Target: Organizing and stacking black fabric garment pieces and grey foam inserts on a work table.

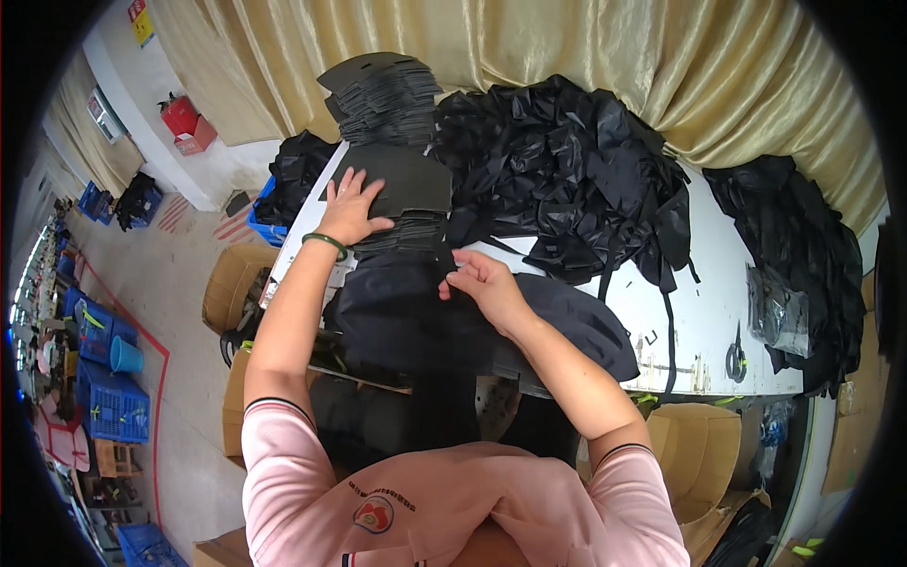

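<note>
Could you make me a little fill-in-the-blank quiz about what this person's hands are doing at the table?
1. The left hand lies flat on a stack of dark grey ____ sheets.
2. The left wrist wears a ____ bangle.
3. The right hand pinches the edge of a dark ____ piece lying on the white table.
4. Behind the heap of black straps and fabric hangs a ____ curtain.

Missing words: flat; green; fabric; golden

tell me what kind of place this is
Probably a sewing or bag-making workshop: a white worktable heaped with black fabric and straps, a stack of cut dark panels under the left hand, and blue crates along the floor.
</note>
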Demonstrator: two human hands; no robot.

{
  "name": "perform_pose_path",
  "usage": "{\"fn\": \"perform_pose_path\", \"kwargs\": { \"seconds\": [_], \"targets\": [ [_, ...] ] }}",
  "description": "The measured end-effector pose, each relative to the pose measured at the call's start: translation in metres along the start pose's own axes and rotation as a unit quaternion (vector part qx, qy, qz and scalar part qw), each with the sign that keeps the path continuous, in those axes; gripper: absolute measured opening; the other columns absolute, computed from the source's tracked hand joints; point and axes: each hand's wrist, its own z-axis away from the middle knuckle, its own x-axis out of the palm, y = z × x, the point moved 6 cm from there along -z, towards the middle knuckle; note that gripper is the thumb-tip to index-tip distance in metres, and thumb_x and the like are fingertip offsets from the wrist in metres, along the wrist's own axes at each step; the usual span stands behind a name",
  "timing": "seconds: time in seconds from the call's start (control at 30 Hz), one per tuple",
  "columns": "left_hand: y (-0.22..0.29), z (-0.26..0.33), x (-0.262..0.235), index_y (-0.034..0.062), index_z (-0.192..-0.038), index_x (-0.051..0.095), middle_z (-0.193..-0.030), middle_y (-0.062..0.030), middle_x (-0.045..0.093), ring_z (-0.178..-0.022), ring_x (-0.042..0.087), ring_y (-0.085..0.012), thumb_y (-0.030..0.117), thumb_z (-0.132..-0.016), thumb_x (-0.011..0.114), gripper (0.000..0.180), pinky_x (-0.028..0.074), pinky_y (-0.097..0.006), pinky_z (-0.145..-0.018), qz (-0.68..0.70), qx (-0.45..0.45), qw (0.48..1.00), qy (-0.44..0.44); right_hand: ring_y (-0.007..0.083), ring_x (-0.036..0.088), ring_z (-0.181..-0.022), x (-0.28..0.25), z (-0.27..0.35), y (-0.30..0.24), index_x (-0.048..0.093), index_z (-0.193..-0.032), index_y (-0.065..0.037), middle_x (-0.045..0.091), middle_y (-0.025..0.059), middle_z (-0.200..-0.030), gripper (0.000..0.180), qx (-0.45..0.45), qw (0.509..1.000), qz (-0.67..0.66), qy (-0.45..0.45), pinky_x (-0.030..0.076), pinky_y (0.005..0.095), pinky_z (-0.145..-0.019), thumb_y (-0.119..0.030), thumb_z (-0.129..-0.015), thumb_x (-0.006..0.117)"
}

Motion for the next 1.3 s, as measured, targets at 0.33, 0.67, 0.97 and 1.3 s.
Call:
{"fn": "perform_pose_path", "kwargs": {
  "seconds": [0.33,0.67,0.97,1.3],
  "targets": [
    [0.018,-0.001,-0.042,0.0020,-0.106,0.060,-0.113,-0.0155,0.065,-0.109,0.061,-0.0273,0.003,-0.088,0.052,0.020,0.047,-0.033,-0.092,0.303,0.054,0.949,0.074,0.0104,0.062,-0.072,-0.013,0.003,-0.008,0.059,-0.095,0.001,0.065,0.0045,-0.080,0.009,-0.026,0.999,0.041,0.017,0.048,0.0237,-0.071,-0.008,-0.094,0.058],
    [0.114,0.081,-0.044,0.0006,-0.122,0.056,-0.111,-0.0067,0.063,-0.106,0.055,-0.0112,-0.003,-0.091,0.053,0.032,0.043,-0.027,-0.093,0.607,0.019,0.793,0.048,0.0064,0.058,-0.069,0.006,0.005,-0.057,0.060,-0.092,-0.001,0.061,0.0009,-0.075,0.007,-0.105,0.994,0.001,0.029,0.045,0.0212,-0.066,-0.008,-0.092,0.061],
    [0.156,0.087,-0.098,0.0053,-0.123,0.061,-0.125,-0.0121,0.061,-0.124,0.052,-0.0297,-0.017,-0.063,0.045,0.066,0.035,-0.044,-0.109,0.302,0.275,0.907,0.101,0.0150,0.060,-0.096,-0.017,0.029,-0.072,0.057,-0.119,-0.003,0.062,0.0067,-0.109,0.034,-0.358,0.884,0.301,0.020,0.049,0.0286,-0.082,-0.010,-0.086,0.065],
    [0.149,0.099,-0.124,0.0037,-0.144,0.037,-0.148,-0.0155,0.038,-0.131,0.046,-0.0297,0.007,-0.071,0.075,0.083,0.032,-0.044,-0.110,0.477,0.240,0.845,0.037,0.0136,0.066,-0.073,-0.055,0.107,-0.110,0.050,-0.123,0.001,0.066,0.0071,-0.095,0.038,0.043,0.998,-0.031,0.033,0.058,0.0332,-0.071,-0.009,-0.090,0.063]
  ]
}}
